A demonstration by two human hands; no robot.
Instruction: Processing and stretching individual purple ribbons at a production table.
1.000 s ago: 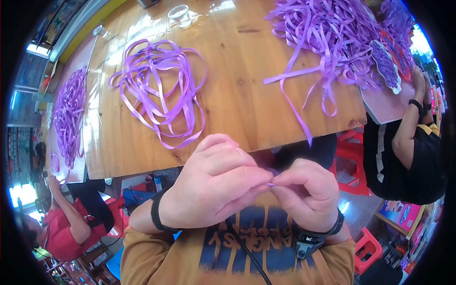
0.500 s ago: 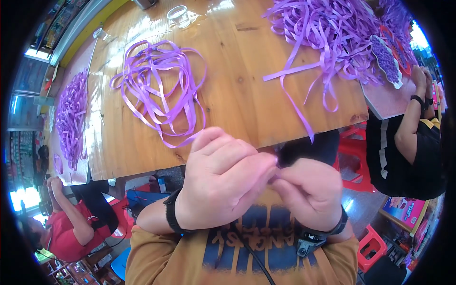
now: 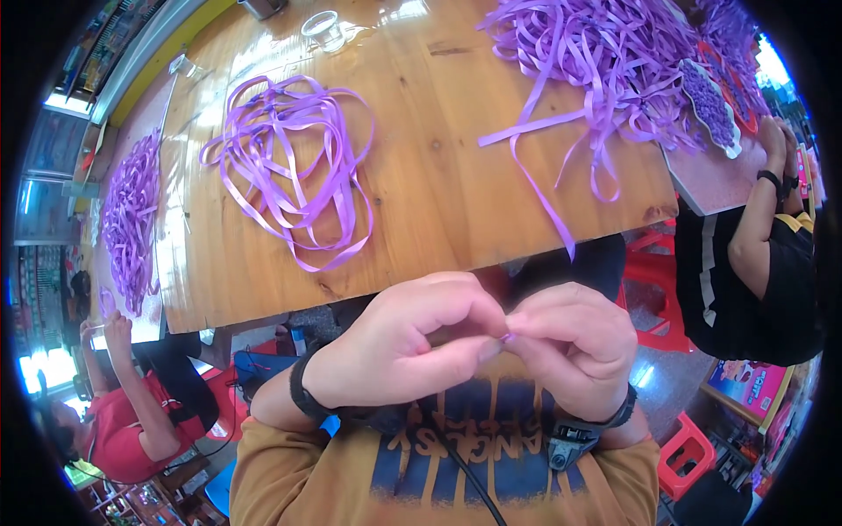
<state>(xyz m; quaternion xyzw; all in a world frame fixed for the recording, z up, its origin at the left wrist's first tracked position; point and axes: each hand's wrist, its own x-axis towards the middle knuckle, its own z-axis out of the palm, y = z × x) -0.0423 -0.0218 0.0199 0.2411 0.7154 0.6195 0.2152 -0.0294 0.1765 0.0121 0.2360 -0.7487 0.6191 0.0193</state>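
Note:
My left hand (image 3: 412, 346) and my right hand (image 3: 574, 346) meet fingertip to fingertip close to my chest, below the wooden table's (image 3: 438, 184) near edge. Between the pinching fingers sits a tiny piece of purple ribbon (image 3: 507, 336), mostly hidden by the fingers. A loose tangle of purple ribbon (image 3: 294, 171) lies on the table left of centre. A bigger heap of purple ribbon (image 3: 596, 61) fills the far right, and one strand of it trails over the near edge.
Another purple ribbon pile (image 3: 130, 219) lies at the table's left end. A clear plastic cup (image 3: 324, 28) stands at the far side. One person in black sits at the right (image 3: 754, 272), another in red at lower left (image 3: 123, 421). Red stools (image 3: 688, 451) stand on the floor.
Both hands have shifted slightly right and down while staying pinched together on the ribbon piece. The ribbon piles on the table have not moved.

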